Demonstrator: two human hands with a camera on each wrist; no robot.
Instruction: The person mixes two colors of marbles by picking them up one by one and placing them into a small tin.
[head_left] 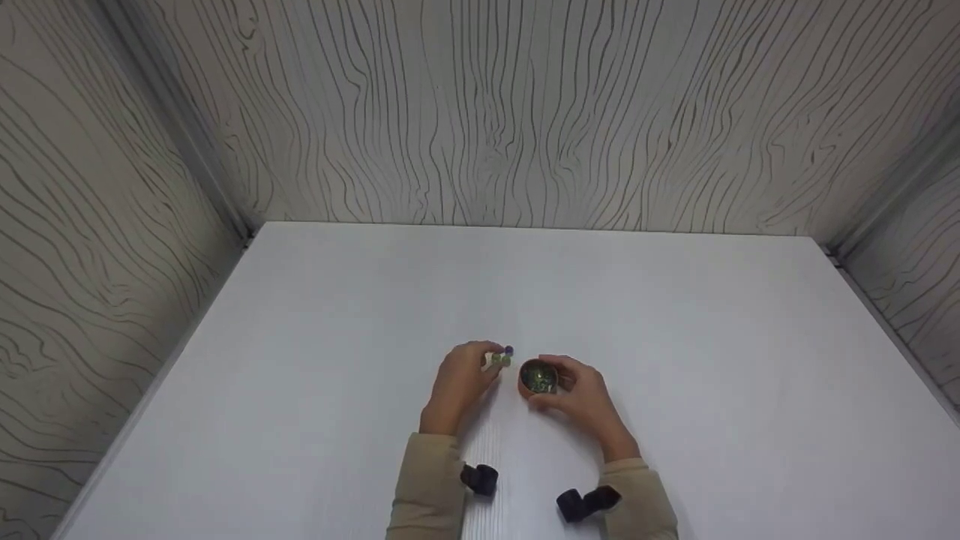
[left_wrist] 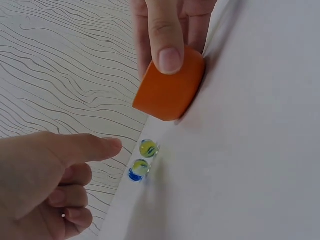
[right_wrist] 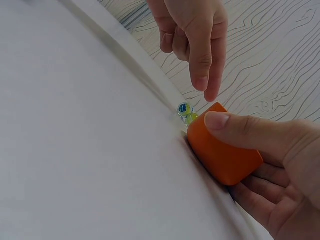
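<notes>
Three small glass marbles, one blue (head_left: 509, 350) and two with yellow-green swirls (left_wrist: 148, 148), lie close together on the white table. My left hand (head_left: 461, 379) is right beside them, thumb and index finger reaching toward them and the other fingers curled in; nothing is in its grasp. To the right of the marbles, my right hand (head_left: 586, 399) grips a small orange bowl (right_wrist: 225, 152), thumb on one side and fingers on the other. Dark green, speckled and shiny, the inside of the bowl shows in the head view. The bowl tilts slightly toward the marbles.
The white table (head_left: 337, 300) extends all around both hands. Wood-grain patterned panels (head_left: 487, 112) rise behind it and at both sides. A dark wrist camera (head_left: 480, 480) sits on each beige sleeve (head_left: 427, 480).
</notes>
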